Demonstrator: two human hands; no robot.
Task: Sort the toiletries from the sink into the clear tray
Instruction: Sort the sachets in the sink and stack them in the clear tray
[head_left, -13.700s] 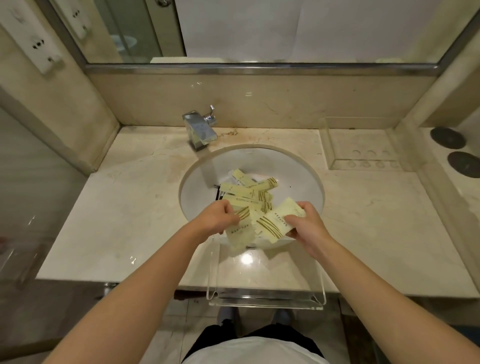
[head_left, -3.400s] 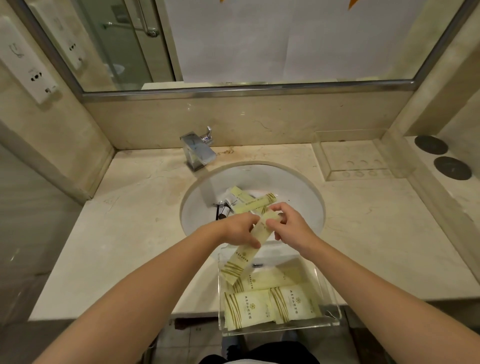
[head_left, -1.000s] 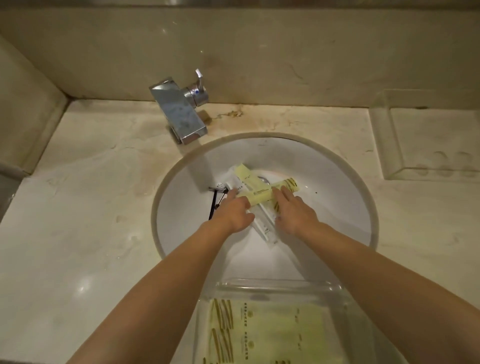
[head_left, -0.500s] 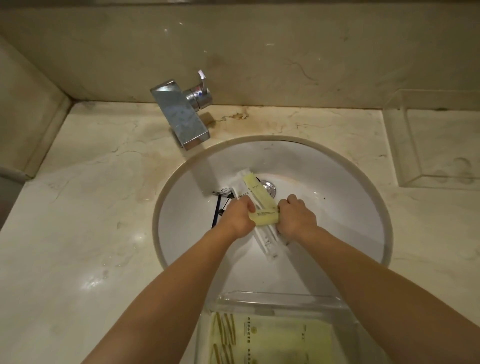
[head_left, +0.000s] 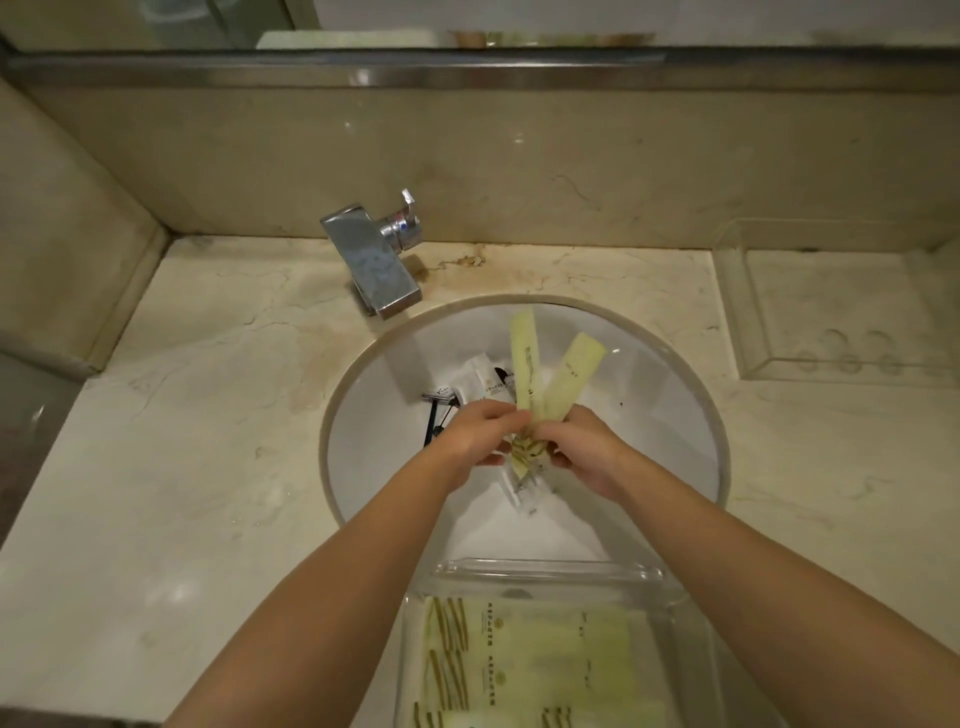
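Together, left hand (head_left: 475, 434), right hand (head_left: 582, 447), pinching two yellow packets (head_left: 540, 384), over sink (head_left: 363, 415).

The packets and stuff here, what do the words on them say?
None can be read.
Yellow packets in the clear tray: printed lines and a round emblem, too blurred.
Two long yellow packets in both hands: print too small.
White packet in the sink: blurred.
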